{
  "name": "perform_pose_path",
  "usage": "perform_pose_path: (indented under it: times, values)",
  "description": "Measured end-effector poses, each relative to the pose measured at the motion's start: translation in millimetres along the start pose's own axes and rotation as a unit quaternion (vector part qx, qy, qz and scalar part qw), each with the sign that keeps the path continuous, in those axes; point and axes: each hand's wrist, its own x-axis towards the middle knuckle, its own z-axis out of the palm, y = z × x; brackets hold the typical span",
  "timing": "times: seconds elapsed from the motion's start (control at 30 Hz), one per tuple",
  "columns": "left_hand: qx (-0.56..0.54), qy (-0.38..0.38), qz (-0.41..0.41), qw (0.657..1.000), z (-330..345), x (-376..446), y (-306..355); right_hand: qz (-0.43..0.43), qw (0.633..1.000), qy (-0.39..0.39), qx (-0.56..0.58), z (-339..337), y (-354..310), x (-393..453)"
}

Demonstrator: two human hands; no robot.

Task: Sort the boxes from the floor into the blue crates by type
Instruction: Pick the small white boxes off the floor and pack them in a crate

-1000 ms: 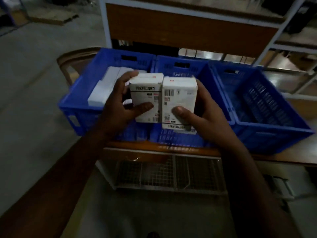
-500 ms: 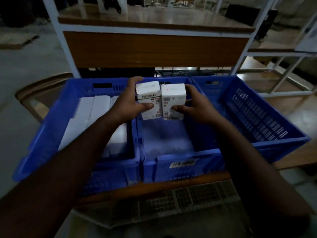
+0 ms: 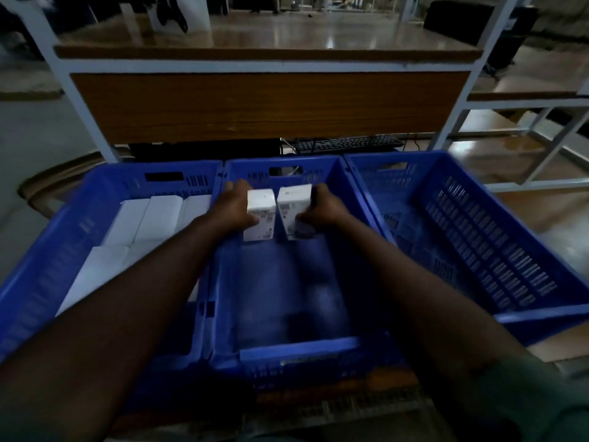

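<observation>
- Head view: two small white boxes stand upright side by side in the far half of the middle blue crate (image 3: 296,349), the left box (image 3: 259,215) and the right box (image 3: 294,212), with a narrow gap between them.
- Both boxes carry printed labels and barcodes on the faces turned toward the camera; the print is too blurred to read.
- The left hand (image 3: 231,207) grasps the left box, fingers curled round its far side and thumb pressed on its front face.
- The right hand (image 3: 325,208) grasps the right box the same way, thumb on the near face and fingers wrapped behind.
- Whether the box bottoms touch the crate floor cannot be told; they sit low, near the far wall with its handle slot.
- Both forearms reach in over the near rim of the middle crate.
- The left blue crate (image 3: 95,189) touches the middle one and holds flat white boxes (image 3: 149,218) laid in rows.
- The right blue crate (image 3: 541,311) stands just beside the middle one on the other side, its slotted walls and floor showing.
- All three crates rest on a wooden table (image 3: 551,349).
- Beyond them stands a white-framed shelf unit (image 3: 271,67) with a brown panel, and a black keyboard (image 3: 347,144) lies under it.
</observation>
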Motion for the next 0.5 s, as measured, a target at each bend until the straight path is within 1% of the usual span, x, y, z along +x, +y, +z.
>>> perform_pose_path:
  times: [0.07,0.13,0.2,0.23,0.3,0.37,0.43,0.5]
  values:
    - [0.077,0.027,-0.009,0.997,15.0,9.0,4.7,0.035,0.999,-0.005,-0.004,16.2,7.4,16.1]
    - [0.152,0.04,0.001,0.988,30.8,22.7,6.7,0.042,0.999,-0.005,-0.001,30.8,16.6,32.1]
    - [0.216,0.026,-0.017,0.976,40.5,37.1,9.3,0.04,0.999,-0.015,-0.004,39.4,22.4,46.3]
    - [0.23,0.021,-0.028,0.973,44.2,44.2,10.3,0.038,0.999,-0.019,-0.001,42.5,25.2,53.6]
    - [0.218,0.012,-0.054,0.974,49.7,55.3,10.6,0.037,0.999,-0.028,0.004,48.8,29.8,67.3]
    - [0.166,0.016,-0.081,0.983,52.3,62.2,6.3,0.04,0.998,-0.024,0.032,54.2,32.1,75.4]
    - [0.134,0.027,-0.099,0.986,56.0,65.5,1.1,0.047,0.996,-0.001,0.078,59.8,31.9,79.2]
    - [0.123,0.023,-0.094,0.988,62.6,67.3,-1.2,0.052,0.991,0.024,0.117,64.9,30.5,77.0]
